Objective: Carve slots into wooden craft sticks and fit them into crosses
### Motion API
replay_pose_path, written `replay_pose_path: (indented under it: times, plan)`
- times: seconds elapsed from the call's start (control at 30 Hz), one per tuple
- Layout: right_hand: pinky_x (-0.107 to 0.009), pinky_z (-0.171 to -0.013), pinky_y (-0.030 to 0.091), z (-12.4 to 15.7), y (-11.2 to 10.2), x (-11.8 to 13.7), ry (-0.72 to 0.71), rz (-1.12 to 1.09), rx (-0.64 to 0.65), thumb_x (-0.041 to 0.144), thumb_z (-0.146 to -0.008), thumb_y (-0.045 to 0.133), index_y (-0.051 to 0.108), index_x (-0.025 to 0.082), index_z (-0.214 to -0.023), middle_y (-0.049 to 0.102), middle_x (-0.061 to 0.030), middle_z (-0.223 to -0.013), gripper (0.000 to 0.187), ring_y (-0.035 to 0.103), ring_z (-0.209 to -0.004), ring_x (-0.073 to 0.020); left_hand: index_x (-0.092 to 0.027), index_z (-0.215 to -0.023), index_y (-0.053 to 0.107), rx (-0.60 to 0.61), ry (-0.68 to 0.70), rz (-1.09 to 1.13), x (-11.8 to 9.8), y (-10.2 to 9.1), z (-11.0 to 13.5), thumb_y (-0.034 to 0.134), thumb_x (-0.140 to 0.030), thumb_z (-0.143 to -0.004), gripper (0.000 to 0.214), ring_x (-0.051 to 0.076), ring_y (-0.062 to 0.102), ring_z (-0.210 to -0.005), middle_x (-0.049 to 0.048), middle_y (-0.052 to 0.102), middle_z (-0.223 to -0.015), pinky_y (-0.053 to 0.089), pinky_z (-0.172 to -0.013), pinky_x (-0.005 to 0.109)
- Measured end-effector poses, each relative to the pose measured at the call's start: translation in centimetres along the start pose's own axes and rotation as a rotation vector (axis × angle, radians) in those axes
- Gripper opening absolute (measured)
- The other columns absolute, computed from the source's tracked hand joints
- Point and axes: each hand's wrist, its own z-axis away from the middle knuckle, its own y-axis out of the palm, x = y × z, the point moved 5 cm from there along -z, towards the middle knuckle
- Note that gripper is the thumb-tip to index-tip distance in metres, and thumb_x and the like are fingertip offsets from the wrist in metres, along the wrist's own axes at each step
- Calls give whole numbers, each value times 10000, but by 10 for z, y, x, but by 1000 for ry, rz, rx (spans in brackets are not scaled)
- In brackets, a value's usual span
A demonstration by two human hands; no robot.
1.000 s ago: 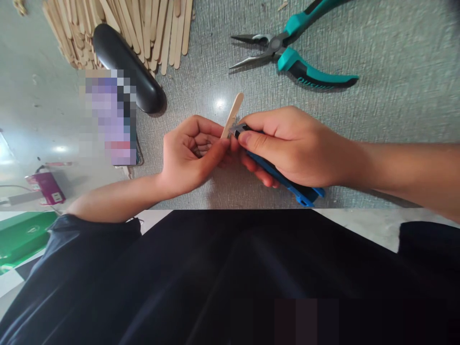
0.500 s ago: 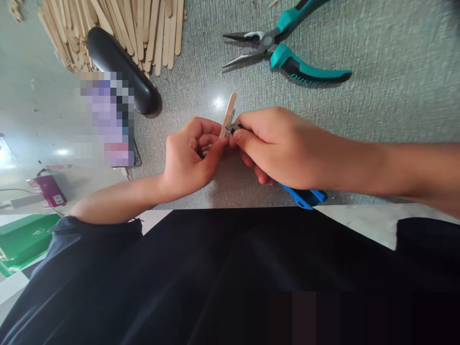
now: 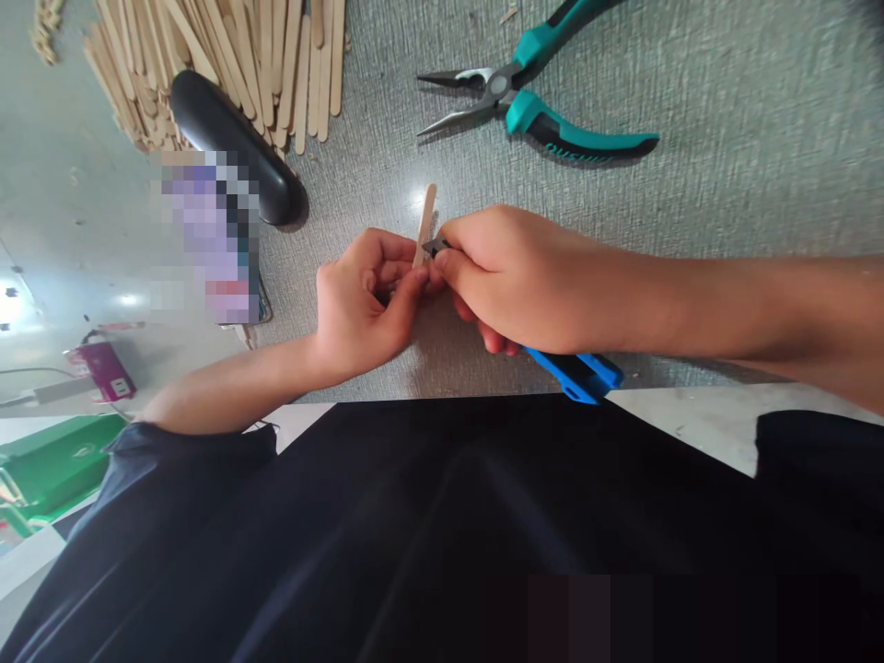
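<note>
My left hand (image 3: 363, 304) is closed, pinching a small wooden craft stick (image 3: 425, 221) between thumb and fingers; the stick points up and away from me. My right hand (image 3: 525, 281) is wrapped round a blue-handled utility knife (image 3: 576, 373), whose metal tip (image 3: 435, 246) presses against the stick just above my left thumb. Only the knife's blue rear end and its tip show; the rest is hidden in my fist. Both hands hover over a grey textured tabletop (image 3: 725, 120).
Teal-handled needle-nose pliers (image 3: 531, 101) lie at the back, jaws apart. A pile of wooden craft sticks (image 3: 227, 55) lies at the back left beside a black oblong case (image 3: 235, 143). A pixelated patch covers something left of my hand. A green box (image 3: 48, 460) sits low left.
Both hands have shifted slightly left and away from me, and the stick now stands more upright. The knife tip stays against the stick.
</note>
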Motion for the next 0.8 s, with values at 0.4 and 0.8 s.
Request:
replay_pose_path:
  times: [0.4, 0.8]
  plan:
    - [-240, -359, 385, -3, -4, 6, 31, -240, 195, 380, -1190, 767, 656, 210, -808, 636, 32, -622, 433, 581, -385, -97, -229, -1011, 697, 86, -144, 266, -6, -5, -4, 988, -662, -970, 524, 163, 824, -623, 11, 857, -788, 763, -645, 297]
    - [-217, -330, 432, -3, -5, 2, 10, -384, 286, 375, -1162, 765, 682, 200, -910, 665, 56, -694, 318, 585, -383, -105, -221, -1005, 720, 132, -173, 355, -6, -5, -7, 992, -626, -978, 488, 209, 888, -691, 31, 879, -828, 773, -641, 309]
